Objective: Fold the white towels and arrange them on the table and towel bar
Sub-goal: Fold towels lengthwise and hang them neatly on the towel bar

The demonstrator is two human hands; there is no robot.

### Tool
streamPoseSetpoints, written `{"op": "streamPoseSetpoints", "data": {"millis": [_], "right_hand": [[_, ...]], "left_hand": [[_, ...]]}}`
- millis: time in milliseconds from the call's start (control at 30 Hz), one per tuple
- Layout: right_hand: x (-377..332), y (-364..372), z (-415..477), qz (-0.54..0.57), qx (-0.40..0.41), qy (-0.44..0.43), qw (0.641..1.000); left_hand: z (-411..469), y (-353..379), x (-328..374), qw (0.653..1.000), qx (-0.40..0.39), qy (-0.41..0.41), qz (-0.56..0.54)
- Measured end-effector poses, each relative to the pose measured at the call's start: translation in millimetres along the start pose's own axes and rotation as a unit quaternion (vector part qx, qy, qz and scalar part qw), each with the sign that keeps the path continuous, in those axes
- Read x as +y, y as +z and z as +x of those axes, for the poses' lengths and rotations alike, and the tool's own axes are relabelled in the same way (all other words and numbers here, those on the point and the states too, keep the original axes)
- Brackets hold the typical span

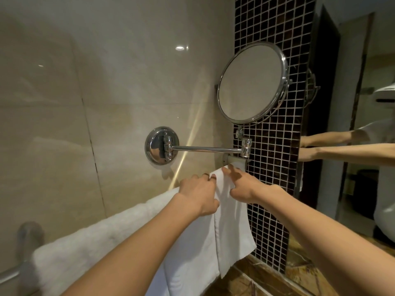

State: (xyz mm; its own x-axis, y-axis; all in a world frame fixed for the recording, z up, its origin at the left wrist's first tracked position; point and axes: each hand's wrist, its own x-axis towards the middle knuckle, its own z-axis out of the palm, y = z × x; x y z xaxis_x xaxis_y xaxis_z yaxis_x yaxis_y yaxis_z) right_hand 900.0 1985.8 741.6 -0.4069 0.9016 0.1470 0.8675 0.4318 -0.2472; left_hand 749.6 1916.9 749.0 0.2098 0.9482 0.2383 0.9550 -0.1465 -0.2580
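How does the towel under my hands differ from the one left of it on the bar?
The smooth towel is narrow, flat and sharply creased; the fluffy towel is wide and thick-piled. The smooth towel hangs at the right end, under the left hand and right hand; the fluffy towel spreads along the left. Both are white and hang over the towel bar.

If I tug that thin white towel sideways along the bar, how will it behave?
Probably floppy: the thin white towel hangs limp over the towel bar with soft creases. Likely light, since it looks flatter than the fluffy towel beside it. It may slide easily, as the bar looks polished metal.
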Motion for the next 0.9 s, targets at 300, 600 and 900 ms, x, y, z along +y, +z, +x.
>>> {"op": "streamPoseSetpoints", "data": {"millis": [300, 600, 900], "right_hand": [[-41, 9, -30, 0.000, 0.063, -0.095, 0.994], [-97, 16, -44, -0.039, 0.061, -0.191, 0.979], [-94, 15, -38, -0.021, 0.040, -0.181, 0.982]], "left_hand": [[-37, 2, -17, 0.993, 0.052, -0.091, 0.052], [-86, -16, -50, 0.994, -0.012, -0.106, 0.014], [-81, -15, -51, 0.995, -0.021, -0.100, 0.009]]}}
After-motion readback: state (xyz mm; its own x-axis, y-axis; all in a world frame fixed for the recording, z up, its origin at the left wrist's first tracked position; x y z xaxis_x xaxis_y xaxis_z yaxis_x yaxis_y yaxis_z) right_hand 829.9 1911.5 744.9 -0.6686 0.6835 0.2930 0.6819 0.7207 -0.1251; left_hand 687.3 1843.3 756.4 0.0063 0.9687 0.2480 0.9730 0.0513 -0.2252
